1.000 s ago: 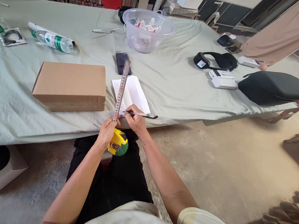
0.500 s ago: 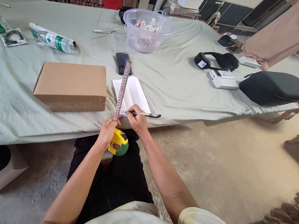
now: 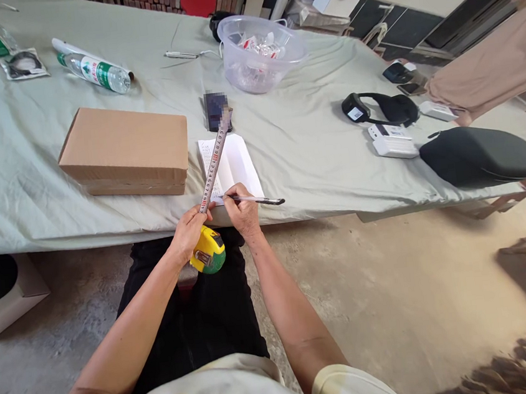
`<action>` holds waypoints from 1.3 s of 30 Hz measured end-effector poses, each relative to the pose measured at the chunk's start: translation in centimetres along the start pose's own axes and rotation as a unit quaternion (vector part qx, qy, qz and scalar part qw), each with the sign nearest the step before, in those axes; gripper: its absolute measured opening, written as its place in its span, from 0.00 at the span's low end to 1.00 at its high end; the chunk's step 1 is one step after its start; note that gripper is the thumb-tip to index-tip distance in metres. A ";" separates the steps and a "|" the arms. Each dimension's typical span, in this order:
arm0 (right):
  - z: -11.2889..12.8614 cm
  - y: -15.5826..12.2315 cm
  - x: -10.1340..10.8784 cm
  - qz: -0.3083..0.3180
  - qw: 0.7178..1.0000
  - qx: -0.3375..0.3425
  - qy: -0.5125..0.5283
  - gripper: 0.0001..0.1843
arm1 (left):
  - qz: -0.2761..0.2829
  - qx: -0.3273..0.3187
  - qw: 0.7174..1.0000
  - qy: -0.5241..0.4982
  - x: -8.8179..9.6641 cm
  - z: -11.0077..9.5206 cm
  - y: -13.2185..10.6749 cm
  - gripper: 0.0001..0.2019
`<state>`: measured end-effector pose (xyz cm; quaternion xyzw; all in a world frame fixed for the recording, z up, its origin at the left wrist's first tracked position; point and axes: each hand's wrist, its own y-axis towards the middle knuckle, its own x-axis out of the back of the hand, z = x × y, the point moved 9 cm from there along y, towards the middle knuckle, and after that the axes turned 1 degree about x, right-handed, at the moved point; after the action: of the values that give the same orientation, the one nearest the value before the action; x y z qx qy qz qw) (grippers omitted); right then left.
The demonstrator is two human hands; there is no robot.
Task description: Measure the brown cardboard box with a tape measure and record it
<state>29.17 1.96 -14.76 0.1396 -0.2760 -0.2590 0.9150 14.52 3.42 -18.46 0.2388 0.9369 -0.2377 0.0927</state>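
My left hand (image 3: 191, 231) is closed on the blade of a tape measure (image 3: 208, 250), whose yellow and green case hangs below the fingers at the table's edge. The extended blade slants up across an open notebook (image 3: 239, 165) and reaches a dark phone-like object (image 3: 217, 111), which is partly blurred. My right hand (image 3: 242, 210) grips a pen (image 3: 263, 200), its tip against the lower part of the left page. Small handwriting runs down that page, too fine to read. Left of the notebook sits a closed cardboard box (image 3: 130, 145).
Behind the notebook stands a clear plastic basin (image 3: 259, 75) with wrappers inside. Water bottles (image 3: 94, 73) lie at the back left. On the right are a black headset (image 3: 378, 106), white devices (image 3: 393, 140) and a dark case (image 3: 479, 154). Another person's arm (image 3: 489, 66) rests at the far right.
The pen in my right hand has shifted very slightly, its rear end a touch to the right. My left hand, the tape measure and the notebook stay nearly as they were.
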 end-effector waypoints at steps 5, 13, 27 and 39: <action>0.0 0.0 0.0 0.001 1.000 0.001 -0.010 0.06 | -0.002 -0.004 1.000 0.000 0.0 -0.1 0.0 0.04; -0.1 -0.4 0.9 -0.056 0.998 0.003 -0.017 0.06 | -0.001 -0.003 1.000 0.006 0.0 -0.2 -0.1 0.05; 0.0 -0.1 0.5 -0.042 0.998 0.011 -0.034 0.06 | 0.001 -0.005 1.000 0.012 0.0 -0.2 0.0 0.05; 0.1 -0.1 0.5 -0.033 0.999 -0.004 -0.025 0.06 | 0.001 0.002 1.000 0.010 0.0 0.0 -0.1 0.04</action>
<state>29.46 1.59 -14.54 0.1382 -0.2933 -0.2939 0.8991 14.47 3.40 -18.41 0.2418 0.9371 -0.2377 0.0833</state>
